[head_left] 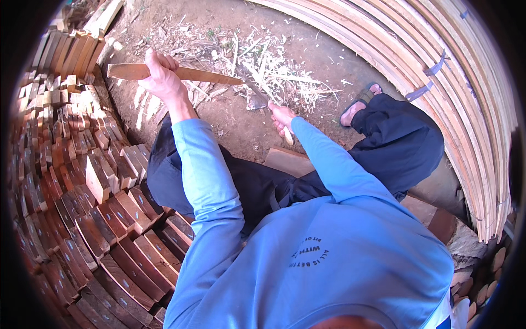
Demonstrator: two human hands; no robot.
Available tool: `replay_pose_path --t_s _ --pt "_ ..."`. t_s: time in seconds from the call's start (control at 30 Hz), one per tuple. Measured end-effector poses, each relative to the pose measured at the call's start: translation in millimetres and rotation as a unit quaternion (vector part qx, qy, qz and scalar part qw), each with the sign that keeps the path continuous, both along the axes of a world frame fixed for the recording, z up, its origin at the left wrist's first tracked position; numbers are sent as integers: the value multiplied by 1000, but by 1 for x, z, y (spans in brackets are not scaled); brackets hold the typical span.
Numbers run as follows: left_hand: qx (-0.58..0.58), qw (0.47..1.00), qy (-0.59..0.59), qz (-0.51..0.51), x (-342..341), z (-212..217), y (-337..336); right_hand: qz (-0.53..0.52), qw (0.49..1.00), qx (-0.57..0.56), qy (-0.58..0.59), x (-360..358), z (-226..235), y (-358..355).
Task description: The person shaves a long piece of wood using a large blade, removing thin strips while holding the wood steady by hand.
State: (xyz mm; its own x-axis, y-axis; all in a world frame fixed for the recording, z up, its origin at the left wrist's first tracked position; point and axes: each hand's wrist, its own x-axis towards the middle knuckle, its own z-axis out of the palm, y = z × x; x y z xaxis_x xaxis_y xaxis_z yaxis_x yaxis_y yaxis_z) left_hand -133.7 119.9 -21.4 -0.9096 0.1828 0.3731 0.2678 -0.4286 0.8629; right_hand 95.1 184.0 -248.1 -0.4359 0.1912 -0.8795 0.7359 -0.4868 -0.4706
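Observation:
My left hand (164, 79) is wrapped around a thin, slightly curved wooden slat (205, 75), near its wider left end. The slat is held up off the ground and points right. In my right hand (281, 116) is the handle of a large knife, its pale butt showing below the fingers. The knife's dark blade (254, 91) slants away up and to the left. In this view the slat's right end meets the blade; whether they touch, I cannot tell. Pale wood shavings (274, 68) cover the dirt beyond both hands.
Stacks of cut wooden blocks (118, 263) fill the left side. Long, pale wooden strips (438, 71) are piled along the right, some tied with bands. Between my legs lies a wooden block (286, 161). My sandalled foot (355, 109) rests on the dirt floor (230, 126).

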Motion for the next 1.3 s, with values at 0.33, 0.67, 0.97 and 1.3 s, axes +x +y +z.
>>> replay_pose_path --t_s 0.33,0.67,0.97,1.3 --pt "-5 1000 -9 -5 -2 -1 -3 -8 999 -49 -3 0 3 6" --pt "-12 1000 8 -3 7 3 4 -19 1000 -12 4 4 9 -4" --pt "-3 1000 10 -21 3 -3 -4 -61 994 -44 83 -4 25 6" --pt "7 1000 1 -26 0 -4 -6 -63 994 -39 85 1 22 25"
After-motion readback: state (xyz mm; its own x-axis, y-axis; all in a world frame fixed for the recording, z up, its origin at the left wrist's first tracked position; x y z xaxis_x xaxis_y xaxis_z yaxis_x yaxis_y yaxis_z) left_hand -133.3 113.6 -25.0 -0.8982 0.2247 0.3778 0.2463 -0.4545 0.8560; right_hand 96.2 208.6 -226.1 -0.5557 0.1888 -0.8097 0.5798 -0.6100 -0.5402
